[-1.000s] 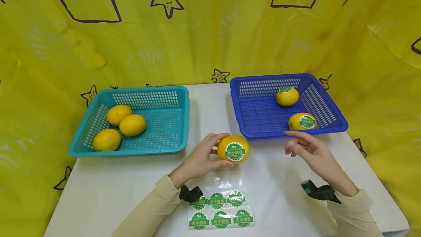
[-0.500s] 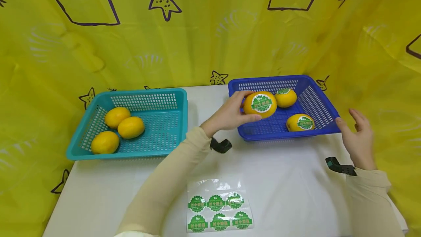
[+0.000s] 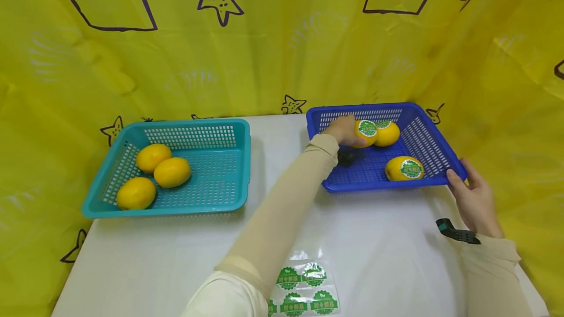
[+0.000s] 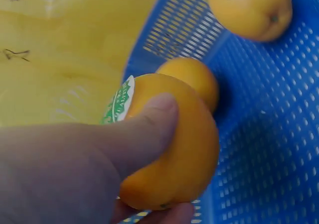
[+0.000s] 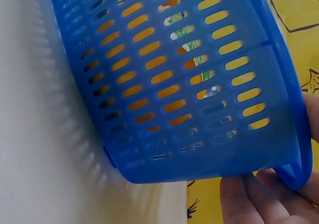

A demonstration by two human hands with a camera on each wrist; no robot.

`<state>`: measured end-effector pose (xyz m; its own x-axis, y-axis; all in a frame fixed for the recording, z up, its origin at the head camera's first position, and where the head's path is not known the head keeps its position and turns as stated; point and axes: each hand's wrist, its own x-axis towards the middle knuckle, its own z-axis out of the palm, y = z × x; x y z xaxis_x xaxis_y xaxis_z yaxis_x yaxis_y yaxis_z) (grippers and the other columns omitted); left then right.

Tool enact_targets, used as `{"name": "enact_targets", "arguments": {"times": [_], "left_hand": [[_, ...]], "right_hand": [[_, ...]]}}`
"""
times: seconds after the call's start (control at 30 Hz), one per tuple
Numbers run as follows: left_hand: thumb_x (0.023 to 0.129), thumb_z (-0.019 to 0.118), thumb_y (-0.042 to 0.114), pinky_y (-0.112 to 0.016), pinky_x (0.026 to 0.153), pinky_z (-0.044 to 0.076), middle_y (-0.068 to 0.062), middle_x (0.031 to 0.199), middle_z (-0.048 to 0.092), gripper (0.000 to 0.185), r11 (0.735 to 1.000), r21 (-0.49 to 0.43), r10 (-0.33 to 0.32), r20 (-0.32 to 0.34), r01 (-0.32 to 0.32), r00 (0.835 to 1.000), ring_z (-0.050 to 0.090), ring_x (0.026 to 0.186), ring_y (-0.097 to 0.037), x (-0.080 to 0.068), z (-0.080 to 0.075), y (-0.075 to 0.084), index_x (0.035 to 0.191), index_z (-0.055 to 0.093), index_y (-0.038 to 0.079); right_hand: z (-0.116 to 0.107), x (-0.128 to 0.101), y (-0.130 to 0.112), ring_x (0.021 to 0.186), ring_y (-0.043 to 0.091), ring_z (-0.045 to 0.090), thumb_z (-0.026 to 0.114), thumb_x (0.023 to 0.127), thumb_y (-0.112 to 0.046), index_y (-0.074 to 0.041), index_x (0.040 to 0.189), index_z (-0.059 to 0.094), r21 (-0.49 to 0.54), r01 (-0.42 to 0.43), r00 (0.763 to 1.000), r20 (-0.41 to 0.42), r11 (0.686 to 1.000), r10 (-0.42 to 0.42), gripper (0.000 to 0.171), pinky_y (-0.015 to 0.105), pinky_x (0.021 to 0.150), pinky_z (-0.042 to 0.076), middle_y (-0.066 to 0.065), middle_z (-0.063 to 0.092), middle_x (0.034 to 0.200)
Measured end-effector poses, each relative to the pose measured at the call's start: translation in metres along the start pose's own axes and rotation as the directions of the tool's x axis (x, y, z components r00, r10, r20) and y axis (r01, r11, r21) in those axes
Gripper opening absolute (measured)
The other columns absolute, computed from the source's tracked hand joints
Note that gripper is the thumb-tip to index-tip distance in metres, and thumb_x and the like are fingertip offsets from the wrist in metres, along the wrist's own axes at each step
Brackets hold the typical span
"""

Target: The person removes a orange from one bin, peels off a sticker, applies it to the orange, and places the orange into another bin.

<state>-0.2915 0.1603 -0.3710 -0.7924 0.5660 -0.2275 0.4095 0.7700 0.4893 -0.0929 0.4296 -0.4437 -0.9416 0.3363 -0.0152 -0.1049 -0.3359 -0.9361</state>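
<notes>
We see the left hand (image 3: pixel 342 130) gripping a round yellow-orange fruit with a green label (image 3: pixel 366 132) inside the perforated blue plastic basket (image 3: pixel 434 149) — beside 2 labelled others. The right hand (image 3: pixel 472 200) pinches the basket's near corner, fingers curled on the rim — apparently steadying it.

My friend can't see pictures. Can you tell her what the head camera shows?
A left hand holds a stickered orange inside a blue basket, beside two other stickered oranges. The right hand grips the basket's near corner. A teal basket holds three plain oranges.
</notes>
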Motion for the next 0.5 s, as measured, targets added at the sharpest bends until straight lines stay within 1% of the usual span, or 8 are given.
{"name": "enact_targets", "arguments": {"times": [0.1,0.17,0.27,0.33,0.4,0.5], "left_hand": [[0.087,0.073,0.039,-0.023,0.084,0.044,0.0,0.115,0.061,0.054,0.995,0.082,-0.068,0.039,0.065,0.997,0.056,0.1,-0.013,0.003,0.006,0.006,0.131,0.057,0.011],[0.088,0.073,0.037,-0.023,0.083,0.045,0.0,0.113,0.061,0.045,0.986,0.143,-0.094,0.051,0.086,0.994,0.056,0.097,-0.013,0.005,0.008,0.008,0.124,0.063,0.012],[0.089,0.073,0.033,-0.024,0.081,0.047,-0.001,0.111,0.063,0.035,0.977,0.188,-0.112,0.076,0.096,0.991,0.057,0.095,-0.013,0.009,0.01,0.011,0.116,0.068,0.011],[0.089,0.072,0.033,-0.024,0.083,0.047,0.0,0.112,0.064,0.034,0.972,0.213,-0.118,0.098,0.095,0.988,0.057,0.097,-0.013,0.015,0.013,0.012,0.115,0.07,0.011],[0.089,0.072,0.034,-0.024,0.086,0.047,0.0,0.117,0.064,0.037,0.97,0.22,-0.135,0.123,0.106,0.983,0.057,0.103,-0.014,0.021,0.017,0.013,0.119,0.068,0.012],[0.089,0.072,0.036,-0.025,0.092,0.044,-0.003,0.129,0.056,0.045,0.966,0.2,-0.192,0.13,0.164,0.973,0.052,0.114,-0.016,0.031,0.023,0.017,0.127,0.065,0.013]], "right_hand": [[0.001,-0.002,0.001,0.103,0.004,0.061,0.056,0.096,0.001,-0.007,0.156,0.006,0.047,0.003,1.0,-0.013,0.999,-0.003,0.078,0.016,0.083,0.048,0.005,0.006,0.162],[0.002,-0.002,0.001,0.103,0.005,0.061,0.057,0.095,0.002,-0.007,0.156,0.008,0.071,0.002,1.0,-0.022,0.998,-0.001,0.079,0.017,0.083,0.048,0.006,0.008,0.161],[0.004,-0.001,0.001,0.104,0.005,0.061,0.058,0.095,0.001,-0.008,0.156,0.01,0.067,-0.002,1.0,-0.031,0.998,0.004,0.079,0.017,0.083,0.048,0.007,0.01,0.161],[0.004,0.0,0.0,0.104,0.006,0.06,0.059,0.095,0.001,-0.008,0.156,0.011,0.056,-0.004,0.999,-0.034,0.998,0.006,0.079,0.017,0.083,0.048,0.007,0.012,0.16],[0.004,0.0,0.0,0.104,0.006,0.06,0.059,0.095,0.002,-0.007,0.156,0.011,0.053,-0.002,0.999,-0.041,0.999,0.004,0.078,0.017,0.083,0.048,0.009,0.014,0.159],[0.004,-0.001,0.0,0.104,0.007,0.06,0.058,0.095,0.002,-0.007,0.156,0.011,0.048,0.0,0.999,-0.047,0.999,0.002,0.078,0.017,0.083,0.048,0.011,0.014,0.158]]}}
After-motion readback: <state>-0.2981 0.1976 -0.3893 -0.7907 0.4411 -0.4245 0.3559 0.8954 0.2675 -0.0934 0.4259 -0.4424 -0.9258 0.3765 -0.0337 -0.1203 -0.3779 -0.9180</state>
